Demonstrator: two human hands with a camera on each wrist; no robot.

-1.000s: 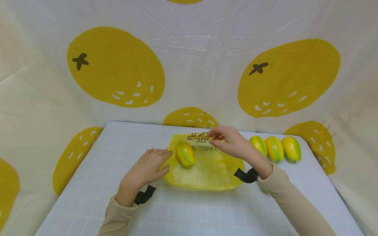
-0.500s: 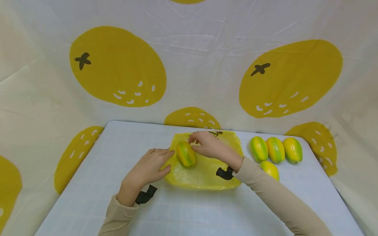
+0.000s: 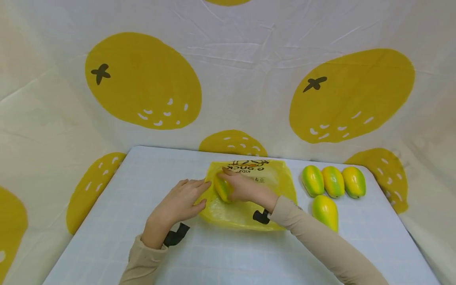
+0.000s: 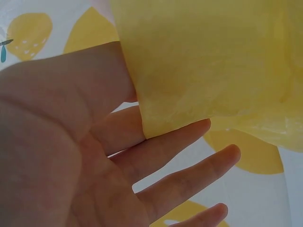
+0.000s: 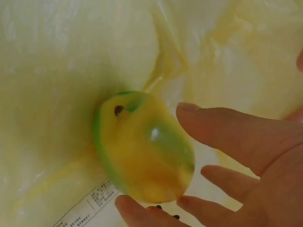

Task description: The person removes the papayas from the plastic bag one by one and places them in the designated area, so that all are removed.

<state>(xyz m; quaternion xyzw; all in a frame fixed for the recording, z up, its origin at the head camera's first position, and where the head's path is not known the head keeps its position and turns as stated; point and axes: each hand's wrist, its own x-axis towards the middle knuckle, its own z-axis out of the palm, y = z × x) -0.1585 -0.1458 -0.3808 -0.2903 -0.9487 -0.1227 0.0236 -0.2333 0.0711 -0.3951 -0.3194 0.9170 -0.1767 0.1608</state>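
Note:
A papaya (image 3: 221, 189), yellow with green streaks, lies on a yellow plastic bag (image 3: 249, 221) in the middle of the table. My right hand (image 3: 242, 186) reaches over it and covers its right side in the head view. From the right wrist, the thumb (image 5: 208, 123) and fingertips appear around the papaya (image 5: 147, 151), right at its surface. On the bag's left side, my left hand (image 3: 179, 202) is held with fingers spread and straight. The bag (image 4: 203, 66) overlaps the thumb side of that hand (image 4: 109, 156) in the left wrist view and hides some fingertips.
Three papayas (image 3: 333, 182) stand in a row at the right of the white table (image 3: 221, 257), with another papaya (image 3: 325, 211) in front of them. A cloth (image 3: 246, 79) printed with large yellow fruit hangs behind the table.
My right hand has moved left across the bag, then down onto the papaya. The left hand stays by the bag's left edge.

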